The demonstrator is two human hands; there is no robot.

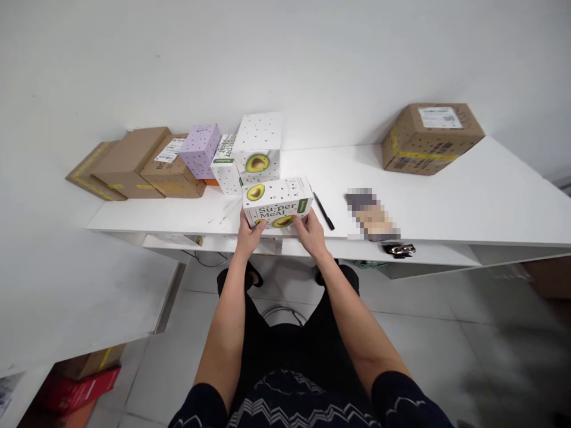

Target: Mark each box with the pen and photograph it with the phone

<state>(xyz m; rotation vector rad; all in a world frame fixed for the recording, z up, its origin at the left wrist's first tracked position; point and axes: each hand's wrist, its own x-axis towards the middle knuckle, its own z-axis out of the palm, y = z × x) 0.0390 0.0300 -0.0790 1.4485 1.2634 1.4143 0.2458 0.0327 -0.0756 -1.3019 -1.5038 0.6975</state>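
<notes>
Head | left fingers (260, 227), right fingers (298, 224): clamped on "Su-per Meal" box (279, 199) | green label (302, 205): print too small

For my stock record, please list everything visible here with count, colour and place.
Table: one, white, across the middle
Super Meal box: one, white, held over table
Standing boxes: at least two, white, table's back
Lilac box: one, lilac, left of those
Orange item: one, orange, below lilac box
Cartons: five or more, brown, table and lower left
Pen: one, black, right of held box
Pixelated item: one, dark and tan, right of pen
Unclear object: one, black and silver, below table's edge
Package: one, red, lower left
Shoes: two, black, below table
Trousers: one pair, black, lower centre
Top: one, dark, patterned, bottom
Arms: two, bare, lower centre
Left hand: one, bare, box's left
Right hand: one, bare, box's right
</notes>
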